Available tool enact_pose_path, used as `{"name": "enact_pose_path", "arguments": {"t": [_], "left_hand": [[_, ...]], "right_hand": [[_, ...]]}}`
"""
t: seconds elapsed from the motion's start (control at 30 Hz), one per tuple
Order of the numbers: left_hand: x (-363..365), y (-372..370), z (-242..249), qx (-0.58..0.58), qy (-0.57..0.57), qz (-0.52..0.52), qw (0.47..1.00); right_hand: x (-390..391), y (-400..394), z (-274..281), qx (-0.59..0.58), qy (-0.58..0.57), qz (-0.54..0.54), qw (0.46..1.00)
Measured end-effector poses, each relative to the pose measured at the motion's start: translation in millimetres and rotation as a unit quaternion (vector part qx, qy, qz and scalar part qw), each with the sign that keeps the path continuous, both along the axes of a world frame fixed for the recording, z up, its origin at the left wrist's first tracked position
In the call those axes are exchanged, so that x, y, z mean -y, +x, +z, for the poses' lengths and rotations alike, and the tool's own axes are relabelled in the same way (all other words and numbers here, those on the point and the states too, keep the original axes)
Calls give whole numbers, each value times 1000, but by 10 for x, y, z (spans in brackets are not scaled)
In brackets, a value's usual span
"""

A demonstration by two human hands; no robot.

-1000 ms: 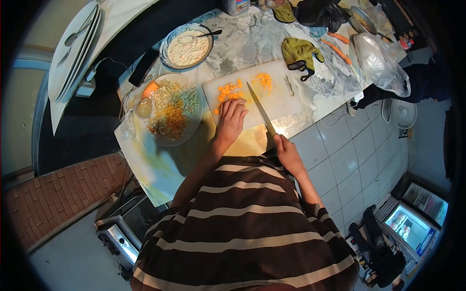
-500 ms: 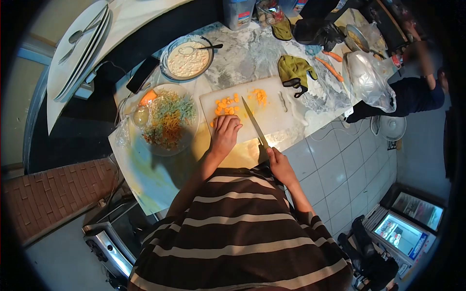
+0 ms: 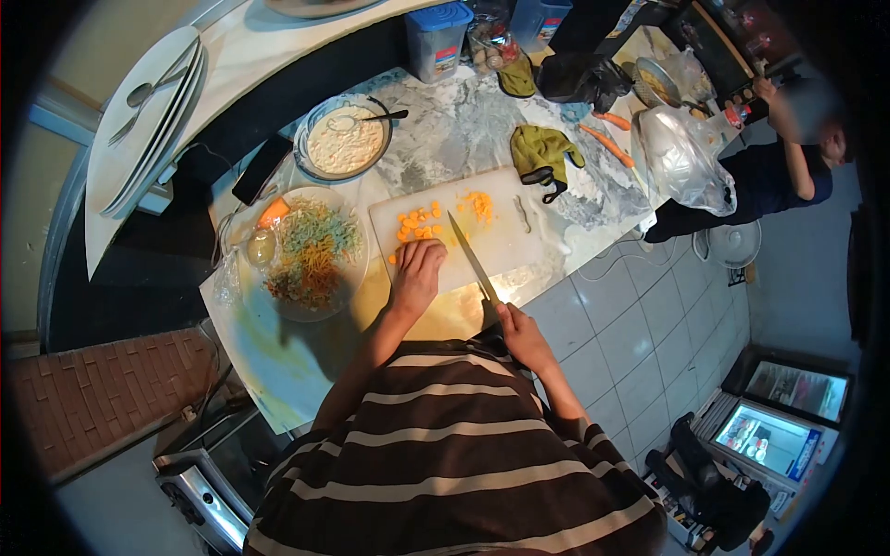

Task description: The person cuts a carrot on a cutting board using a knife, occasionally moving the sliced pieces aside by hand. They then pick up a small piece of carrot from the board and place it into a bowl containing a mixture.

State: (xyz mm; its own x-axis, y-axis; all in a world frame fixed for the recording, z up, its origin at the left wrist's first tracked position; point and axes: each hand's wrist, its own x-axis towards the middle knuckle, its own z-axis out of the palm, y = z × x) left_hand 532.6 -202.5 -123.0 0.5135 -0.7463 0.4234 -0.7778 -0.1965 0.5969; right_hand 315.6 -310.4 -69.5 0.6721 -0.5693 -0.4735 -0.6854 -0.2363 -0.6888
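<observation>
My right hand (image 3: 521, 334) is wrapped round the handle of a long knife (image 3: 473, 258), whose blade points up over the white cutting board (image 3: 464, 264). On the board's left half lie orange carrot pieces (image 3: 419, 221), with finer bits (image 3: 478, 206) near its top. My left hand (image 3: 417, 276) rests at the board's lower left with bent fingers close together, just below the pieces; anything beneath the fingertips is hidden. Left of the board, a large plate (image 3: 320, 310) holds shredded vegetables (image 3: 320, 250).
A bowl of creamy mixture (image 3: 345, 139) stands behind. Beyond the board lie a green glove (image 3: 545, 159), whole carrots (image 3: 607, 146) and a plastic bag (image 3: 681, 162). A person in dark clothes (image 3: 774, 190) is at the right; another person (image 3: 718, 491) is at the lower right.
The camera view has shifted, so the counter appears lower and slightly left. My hands and the knife keep nearly the same places relative to the board. The person at the right has moved an arm.
</observation>
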Motion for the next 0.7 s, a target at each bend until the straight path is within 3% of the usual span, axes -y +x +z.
{"name": "enact_pose_path", "arguments": {"t": [0.43,0.5,0.7], "left_hand": [[56,-81,66,80,73,-21,994],[42,-67,29,85,64,-28,994],[40,-81,25,106,65,-36,992]], "right_hand": [[-27,-4,29,0,16,-10,1000],[-70,-57,-119,52,-33,-25,998],[-57,-21,-109,7,-12,-10,1000]]}}
